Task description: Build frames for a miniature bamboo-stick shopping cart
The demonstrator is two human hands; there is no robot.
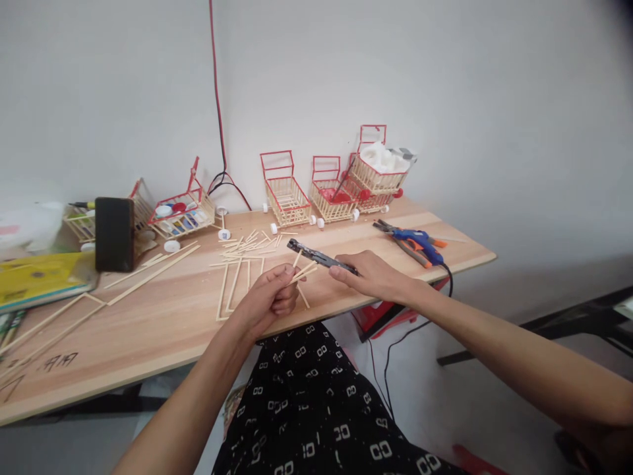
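My left hand (273, 297) is closed on a few thin wooden sticks (304, 272) near the table's front edge. In my right hand (368, 272) is a dark pair of pliers (316, 254), its jaws pointing left, close above one upright stick. Whether the jaws touch that stick I cannot tell. Just behind my left hand lie rectangular frames made of sticks (232, 290). Beyond them is a loose scatter of short cut sticks (244, 246).
Small stick-built carts (287, 198) with red handles stand along the wall. A blue and orange glue gun (415, 243) with a cable rests at the right. To the left are a black phone (114, 234), long sticks (153, 272) and a yellow packet (44, 277).
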